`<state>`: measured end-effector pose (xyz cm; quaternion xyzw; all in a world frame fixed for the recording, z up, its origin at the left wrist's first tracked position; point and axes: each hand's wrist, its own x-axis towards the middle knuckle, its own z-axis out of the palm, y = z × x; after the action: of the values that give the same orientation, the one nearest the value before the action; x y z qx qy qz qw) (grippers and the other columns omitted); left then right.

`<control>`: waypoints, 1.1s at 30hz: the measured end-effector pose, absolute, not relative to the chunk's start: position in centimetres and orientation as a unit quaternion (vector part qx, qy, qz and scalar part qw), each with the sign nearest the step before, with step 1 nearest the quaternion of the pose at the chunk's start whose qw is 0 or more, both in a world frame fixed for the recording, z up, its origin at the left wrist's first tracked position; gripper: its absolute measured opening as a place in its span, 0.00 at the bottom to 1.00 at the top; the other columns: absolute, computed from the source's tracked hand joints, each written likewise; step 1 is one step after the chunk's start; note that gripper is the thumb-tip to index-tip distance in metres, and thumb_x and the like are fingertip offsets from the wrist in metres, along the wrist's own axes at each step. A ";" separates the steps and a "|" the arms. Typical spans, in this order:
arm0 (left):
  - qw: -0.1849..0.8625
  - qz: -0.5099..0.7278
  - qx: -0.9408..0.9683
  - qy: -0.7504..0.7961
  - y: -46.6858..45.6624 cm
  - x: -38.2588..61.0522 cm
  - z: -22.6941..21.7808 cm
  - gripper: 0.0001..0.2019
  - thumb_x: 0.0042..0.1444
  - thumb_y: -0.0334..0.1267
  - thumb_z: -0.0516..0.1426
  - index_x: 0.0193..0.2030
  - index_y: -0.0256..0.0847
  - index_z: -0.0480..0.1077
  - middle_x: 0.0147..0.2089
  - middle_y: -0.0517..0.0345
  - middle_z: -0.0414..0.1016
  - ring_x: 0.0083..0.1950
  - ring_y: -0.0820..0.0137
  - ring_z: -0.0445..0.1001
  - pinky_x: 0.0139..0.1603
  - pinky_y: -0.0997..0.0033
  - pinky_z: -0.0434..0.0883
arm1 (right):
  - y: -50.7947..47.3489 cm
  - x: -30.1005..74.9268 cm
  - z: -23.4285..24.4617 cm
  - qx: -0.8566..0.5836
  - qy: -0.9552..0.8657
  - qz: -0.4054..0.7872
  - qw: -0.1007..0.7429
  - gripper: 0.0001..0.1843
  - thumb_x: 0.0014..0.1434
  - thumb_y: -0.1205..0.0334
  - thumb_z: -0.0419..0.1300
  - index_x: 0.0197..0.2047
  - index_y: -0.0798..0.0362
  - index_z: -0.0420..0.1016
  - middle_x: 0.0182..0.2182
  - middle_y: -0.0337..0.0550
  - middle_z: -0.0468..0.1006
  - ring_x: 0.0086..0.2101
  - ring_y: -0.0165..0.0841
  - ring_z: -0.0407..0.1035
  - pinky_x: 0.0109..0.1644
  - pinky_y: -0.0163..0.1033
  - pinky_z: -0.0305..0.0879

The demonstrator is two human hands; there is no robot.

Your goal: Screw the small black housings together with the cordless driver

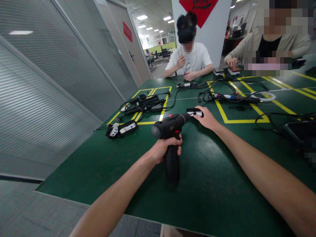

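Observation:
My left hand (161, 148) is wrapped round the grip of a black cordless drill (170, 126) with small red buttons. The drill stands over the green table (145, 174), its chuck pointing forward and to the right. Beyond the chuck, my right hand (206, 119) grips a small black block with a white face (190, 110), fingers on top and thumb along its near side. The drill's tip meets or overlaps this block in the picture; I cannot tell whether they touch.
An open black case (128, 128) with white contents lies to the left. Behind it are bundled black cables and bars (148, 105). More cables and tools (234, 97) lie at the right within yellow tape lines. Two people sit across the table. A dark device (301, 130) is at the right edge.

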<state>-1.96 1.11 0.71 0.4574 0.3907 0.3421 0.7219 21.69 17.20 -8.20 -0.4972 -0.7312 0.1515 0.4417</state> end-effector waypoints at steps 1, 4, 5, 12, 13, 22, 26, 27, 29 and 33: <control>0.722 0.342 0.458 0.391 1.1 -2.0 0.7 0.10 0.49 0.33 0.58 0.40 0.37 0.66 0.29 0.60 0.67 0.24 0.75 0.68 0.30 0.71 0.65 | 17.2 21.7 -8.2 -0.497 -0.731 0.152 0.442 0.25 0.55 0.59 0.61 0.57 0.47 0.68 0.50 0.47 0.70 0.50 0.42 0.68 0.57 0.50 0.63; 0.720 0.345 0.460 0.389 1.1 -1.9 0.7 0.10 0.49 0.33 0.57 0.39 0.37 0.66 0.30 0.60 0.66 0.24 0.75 0.68 0.30 0.71 0.65 | 17.2 21.7 -8.2 -0.497 -0.730 0.153 0.442 0.25 0.54 0.60 0.61 0.56 0.47 0.69 0.50 0.47 0.70 0.50 0.43 0.68 0.57 0.51 0.63; 0.719 0.345 0.461 0.389 1.1 -1.9 0.7 0.10 0.49 0.33 0.57 0.39 0.37 0.66 0.30 0.60 0.66 0.24 0.75 0.68 0.30 0.71 0.65 | 17.2 21.7 -8.2 -0.498 -0.730 0.153 0.442 0.25 0.54 0.60 0.61 0.56 0.47 0.69 0.50 0.48 0.70 0.50 0.43 0.68 0.57 0.51 0.63; 0.717 0.348 0.463 0.389 1.1 -1.9 0.7 0.10 0.49 0.33 0.57 0.39 0.36 0.66 0.30 0.60 0.65 0.24 0.75 0.68 0.30 0.72 0.65 | 17.2 21.7 -8.2 -0.501 -0.728 0.156 0.440 0.25 0.55 0.59 0.61 0.56 0.47 0.69 0.51 0.48 0.70 0.51 0.43 0.67 0.58 0.52 0.62; 0.717 0.347 0.463 0.389 1.1 -1.9 0.7 0.10 0.49 0.33 0.57 0.39 0.36 0.66 0.30 0.60 0.66 0.24 0.75 0.68 0.30 0.72 0.65 | 17.2 21.7 -8.1 -0.502 -0.728 0.156 0.440 0.25 0.55 0.59 0.61 0.56 0.47 0.69 0.51 0.48 0.70 0.51 0.43 0.67 0.58 0.51 0.62; 0.717 0.347 0.463 0.388 1.1 -2.0 0.6 0.10 0.49 0.33 0.58 0.39 0.37 0.66 0.30 0.60 0.66 0.24 0.75 0.68 0.30 0.72 0.65 | 17.2 21.7 -8.1 -0.504 -0.728 0.153 0.438 0.25 0.55 0.58 0.61 0.56 0.48 0.69 0.49 0.49 0.70 0.49 0.43 0.68 0.57 0.50 0.63; 0.719 0.345 0.460 0.390 1.1 -2.0 0.6 0.10 0.49 0.34 0.58 0.39 0.37 0.66 0.29 0.60 0.67 0.24 0.75 0.68 0.30 0.71 0.65 | 17.2 21.7 -8.2 -0.502 -0.729 0.152 0.440 0.25 0.55 0.59 0.61 0.56 0.46 0.69 0.49 0.48 0.70 0.49 0.43 0.68 0.57 0.51 0.63; 0.719 0.344 0.460 0.391 1.1 -2.0 0.6 0.10 0.48 0.34 0.58 0.39 0.37 0.66 0.29 0.60 0.67 0.24 0.75 0.68 0.30 0.71 0.65 | 17.2 21.8 -8.2 -0.500 -0.730 0.151 0.441 0.25 0.55 0.59 0.61 0.56 0.46 0.69 0.49 0.47 0.70 0.49 0.43 0.68 0.57 0.51 0.63; 0.719 0.345 0.458 0.393 1.1 -1.9 0.7 0.11 0.48 0.34 0.58 0.39 0.37 0.66 0.29 0.60 0.67 0.24 0.75 0.68 0.29 0.71 0.65 | 17.3 21.8 -8.3 -0.498 -0.731 0.150 0.442 0.25 0.55 0.59 0.61 0.56 0.46 0.69 0.49 0.47 0.70 0.50 0.43 0.68 0.57 0.51 0.62; 0.717 0.351 0.458 0.391 1.1 -1.8 0.7 0.11 0.47 0.33 0.58 0.39 0.37 0.66 0.30 0.61 0.66 0.24 0.75 0.68 0.29 0.71 0.65 | 17.3 21.7 -8.3 -0.497 -0.730 0.149 0.445 0.25 0.55 0.59 0.61 0.56 0.47 0.69 0.50 0.48 0.70 0.50 0.42 0.68 0.57 0.50 0.63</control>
<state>-1.84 1.11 0.73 0.4583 0.3910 0.3505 0.7170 21.71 17.29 -8.35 -0.4967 -0.7300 0.1493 0.4451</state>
